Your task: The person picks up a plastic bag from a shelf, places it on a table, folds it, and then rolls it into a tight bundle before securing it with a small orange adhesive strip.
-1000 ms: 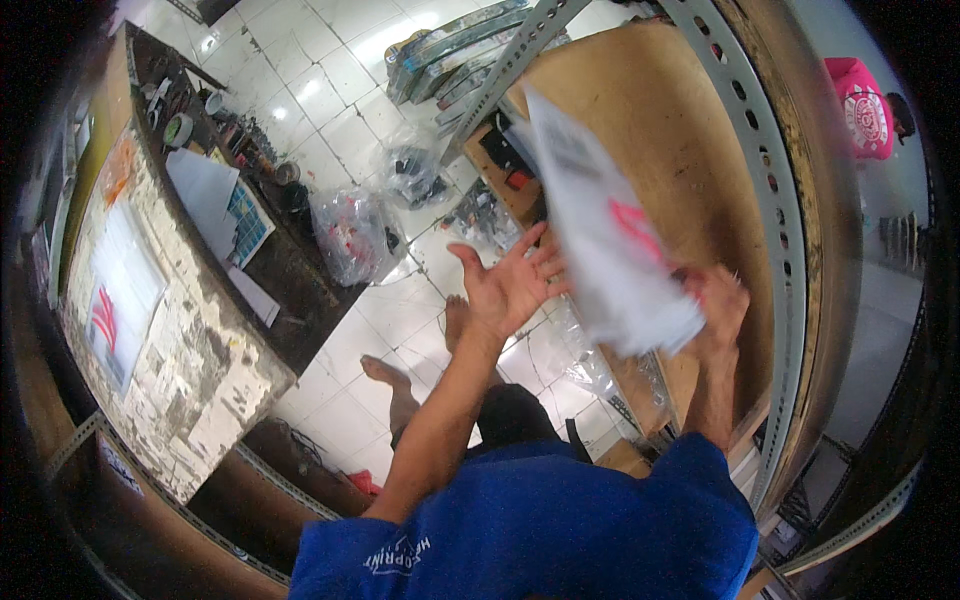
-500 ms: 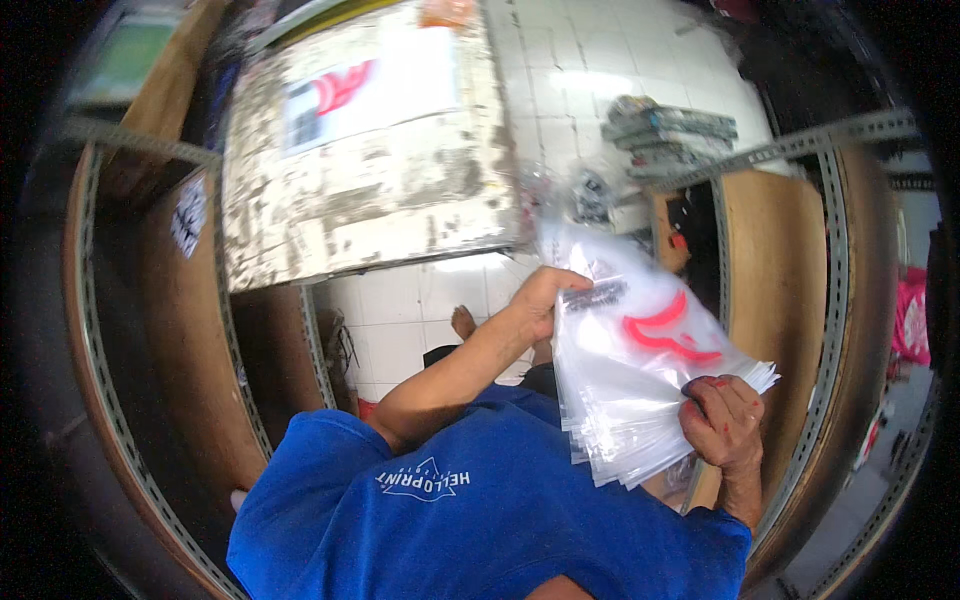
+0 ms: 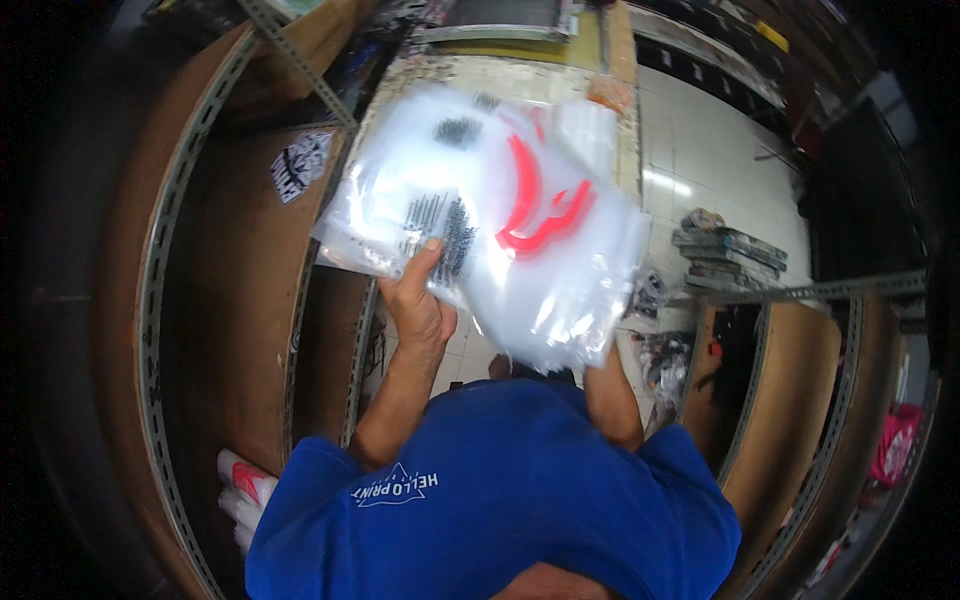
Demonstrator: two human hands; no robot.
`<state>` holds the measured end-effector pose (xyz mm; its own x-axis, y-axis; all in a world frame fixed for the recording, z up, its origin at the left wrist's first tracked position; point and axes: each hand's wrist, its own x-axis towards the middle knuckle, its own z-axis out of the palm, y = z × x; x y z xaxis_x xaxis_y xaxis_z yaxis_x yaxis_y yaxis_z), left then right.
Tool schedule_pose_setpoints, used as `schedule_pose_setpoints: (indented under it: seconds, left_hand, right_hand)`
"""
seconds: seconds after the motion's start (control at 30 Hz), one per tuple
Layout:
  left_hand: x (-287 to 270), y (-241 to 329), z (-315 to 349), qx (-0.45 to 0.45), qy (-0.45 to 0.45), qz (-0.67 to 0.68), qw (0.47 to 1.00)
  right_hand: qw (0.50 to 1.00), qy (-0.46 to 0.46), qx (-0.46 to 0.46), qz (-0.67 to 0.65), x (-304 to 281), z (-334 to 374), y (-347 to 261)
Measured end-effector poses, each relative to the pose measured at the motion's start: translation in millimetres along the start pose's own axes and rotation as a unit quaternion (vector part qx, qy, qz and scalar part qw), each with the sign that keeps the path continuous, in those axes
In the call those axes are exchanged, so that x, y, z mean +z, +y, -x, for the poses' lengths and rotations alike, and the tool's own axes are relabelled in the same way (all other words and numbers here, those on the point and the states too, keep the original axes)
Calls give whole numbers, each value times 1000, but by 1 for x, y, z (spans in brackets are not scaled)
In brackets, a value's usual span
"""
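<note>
A stack of clear plastic bags (image 3: 560, 300) with red curved print and blocks of small black print is spread out in front of my chest, over the near part of the worn table. My left hand (image 3: 418, 298) grips the stack's near left edge, its thumb lying on top and its fingers out of sight underneath. My right forearm (image 3: 612, 400) reaches up to the stack's near right corner. The bags cover that hand, so its fingers do not show.
The worn whitish table (image 3: 440, 70) lies beyond the bags, with a frame (image 3: 500, 30) at its far end. Wooden shelves with metal uprights flank me, the left one (image 3: 240, 300) holding rolled plastic (image 3: 240, 490). Stacked flat items (image 3: 730, 255) sit on the tiled floor to the right.
The stack of bags has moved from my right side to the front, left and up over the table. Its sheets now lie flatter. My right hand has gone from on top to beneath it.
</note>
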<state>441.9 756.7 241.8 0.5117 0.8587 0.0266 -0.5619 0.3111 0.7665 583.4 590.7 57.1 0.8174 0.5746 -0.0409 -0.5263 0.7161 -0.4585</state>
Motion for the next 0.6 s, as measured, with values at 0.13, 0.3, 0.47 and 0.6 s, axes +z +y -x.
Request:
schedule_pose_setpoints:
  seconds: [0.13, 0.3, 0.47, 0.6]
  left_hand:
    - [-79, -31, -37, 51, 85, -117, 988]
    - [-119, -22, -43, 68, 126, -178, 974]
    - [-169, -13, -19, -56, -19, -6, 998]
    - [-213, -46, -42, -185, 152, -76, 968]
  right_hand:
    - [988, 46, 132, -67, -13, -62, 81]
    - [949, -1, 236, 211, -2, -85, 85]
    - [916, 24, 374, 146, 2, -120, 70]
    - [895, -57, 329, 296, 21, -136, 73]
